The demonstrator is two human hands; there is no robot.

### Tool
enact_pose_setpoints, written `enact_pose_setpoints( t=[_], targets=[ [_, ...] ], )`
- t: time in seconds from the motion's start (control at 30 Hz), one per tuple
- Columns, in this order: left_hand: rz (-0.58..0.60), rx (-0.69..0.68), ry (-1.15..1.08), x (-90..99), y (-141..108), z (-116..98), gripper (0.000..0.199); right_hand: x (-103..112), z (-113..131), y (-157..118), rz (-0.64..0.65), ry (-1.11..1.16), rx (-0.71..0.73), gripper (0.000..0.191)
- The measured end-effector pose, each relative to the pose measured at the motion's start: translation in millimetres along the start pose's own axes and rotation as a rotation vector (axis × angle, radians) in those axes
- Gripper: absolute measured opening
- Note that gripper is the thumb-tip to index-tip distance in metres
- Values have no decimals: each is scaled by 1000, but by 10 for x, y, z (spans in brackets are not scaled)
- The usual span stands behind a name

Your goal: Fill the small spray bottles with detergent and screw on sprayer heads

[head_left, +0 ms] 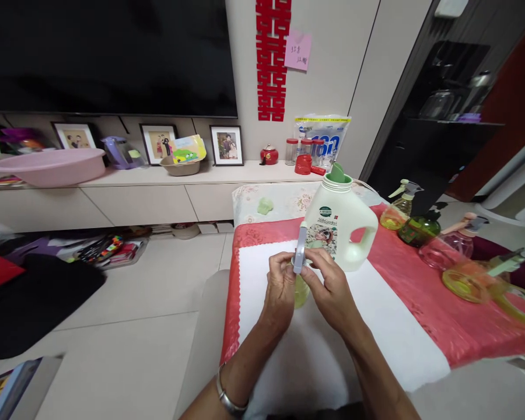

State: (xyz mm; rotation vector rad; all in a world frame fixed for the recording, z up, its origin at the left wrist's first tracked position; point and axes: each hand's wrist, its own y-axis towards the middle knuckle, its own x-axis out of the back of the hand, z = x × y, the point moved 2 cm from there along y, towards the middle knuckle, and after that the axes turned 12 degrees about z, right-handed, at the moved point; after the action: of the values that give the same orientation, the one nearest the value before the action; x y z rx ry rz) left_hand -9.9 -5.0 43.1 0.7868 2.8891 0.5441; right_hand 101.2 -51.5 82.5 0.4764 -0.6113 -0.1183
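Note:
Between my two hands stands a small spray bottle, with a grey trigger head (300, 248) above and a clear yellow-green body (301, 291) below. My left hand (280, 286) is closed at the bottle's neck from the left. From the other side, the fingers of my right hand (330, 280) pinch around the base of the trigger head. The neck itself is mostly hidden by my fingers. Just beyond my hands is a large pale green detergent jug (350, 227), upright, with a green cap (338, 172) tilted in its mouth.
Several spray bottles, including a clear yellowish one (398, 210) and a pink one (448, 248), stand along the right side. A white sheet (389, 315) covers part of the red tablecloth (420, 291). Behind is a low cabinet (144, 201) with photo frames and a pink basin (52, 166).

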Motion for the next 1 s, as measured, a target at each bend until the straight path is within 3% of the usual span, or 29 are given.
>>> enact_pose_setpoints(
  t=[0.17, 0.6, 0.87, 1.0],
  targets=[
    [0, 4, -9, -6, 11, -53, 38, -15, -13, 1, 17, 5, 4, 23],
    [65, 92, 54, 77, -64, -34, 45, -232, -129, -55, -285, 2, -81, 21],
    [81, 62, 49, 50, -54, -12, 42, -271, -42, -82, -210, 77, -97, 29],
    [74, 57, 44, 49, -48, -21, 40, -330, -108, -97, -267, 138, -143, 32]
  ],
)
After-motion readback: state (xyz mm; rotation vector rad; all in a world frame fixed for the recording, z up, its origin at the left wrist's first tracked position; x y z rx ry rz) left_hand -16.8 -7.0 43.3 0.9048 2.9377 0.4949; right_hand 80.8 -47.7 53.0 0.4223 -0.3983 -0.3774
